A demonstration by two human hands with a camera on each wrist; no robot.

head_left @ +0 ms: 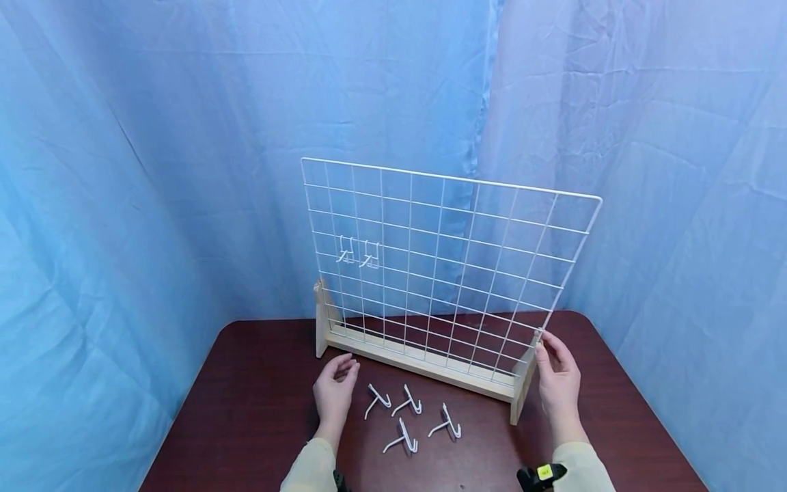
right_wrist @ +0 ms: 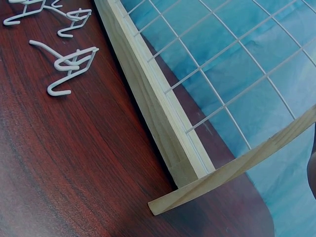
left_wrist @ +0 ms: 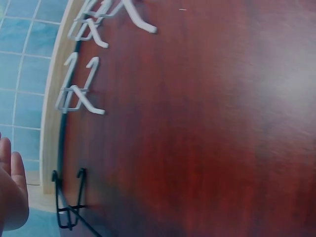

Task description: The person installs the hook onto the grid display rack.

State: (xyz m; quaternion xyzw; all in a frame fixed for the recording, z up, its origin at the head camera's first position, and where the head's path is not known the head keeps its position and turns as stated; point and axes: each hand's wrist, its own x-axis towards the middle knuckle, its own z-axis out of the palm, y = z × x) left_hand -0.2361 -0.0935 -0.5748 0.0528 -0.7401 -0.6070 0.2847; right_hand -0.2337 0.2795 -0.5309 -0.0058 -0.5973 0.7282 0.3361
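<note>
A white wire grid panel (head_left: 424, 225) stands in a pale wooden stand (head_left: 424, 365). Thumb and fingers of my right hand (head_left: 559, 383) pinch the top of the stand's right side piece, beside the grid's edge. My left hand (head_left: 335, 393), holding nothing, is in front of the stand's left end with its fingers loosely bent. Two white hooks (head_left: 370, 260) hang on the left part of the grid. Several more white hooks (head_left: 402, 437) lie on the table between my hands. In the right wrist view, the nearest white hook (right_wrist: 74, 64) lies beside the stand's base.
The dark red-brown table (head_left: 246, 410) has rounded far corners. Pale blue curtains (head_left: 393, 82) surround it at the back and sides. A dark wire hook (left_wrist: 69, 207) shows at the lower left of the left wrist view.
</note>
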